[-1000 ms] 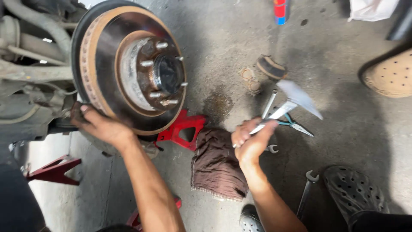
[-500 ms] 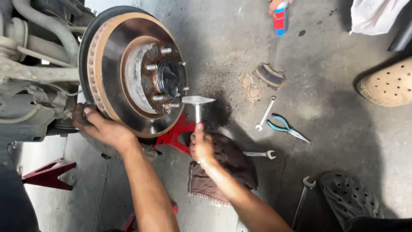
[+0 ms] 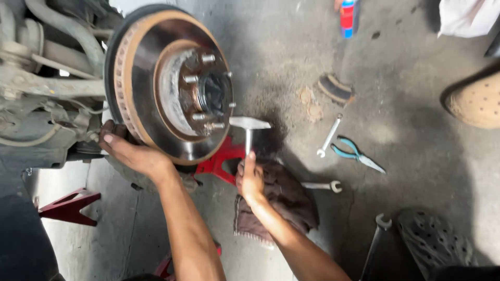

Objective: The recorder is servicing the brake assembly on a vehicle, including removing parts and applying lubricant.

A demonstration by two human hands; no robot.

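A rusty brake disc [image 3: 156, 93] with wheel studs hangs on the car's hub at the upper left. My left hand [image 3: 130, 153] grips the disc's lower rim from behind. My right hand [image 3: 250, 179] is shut on the handle of a small metal hammer [image 3: 249, 126]. The hammer's head sits just right of the hub's lower studs, close to the disc's face. A brown rag [image 3: 281, 200] lies on the floor under my right forearm.
A red jack stand [image 3: 221, 161] stands under the disc, another [image 3: 70, 208] at the lower left. On the concrete floor lie a brake pad [image 3: 335, 89], two spanners [image 3: 329, 136] [image 3: 323, 185], blue-handled pliers [image 3: 357, 154], a spray can [image 3: 347, 18] and a perforated shoe [image 3: 432, 239].
My right hand has swung the hammer from the tools on the right over to the hub. The left hand stays on the disc's lower rim.
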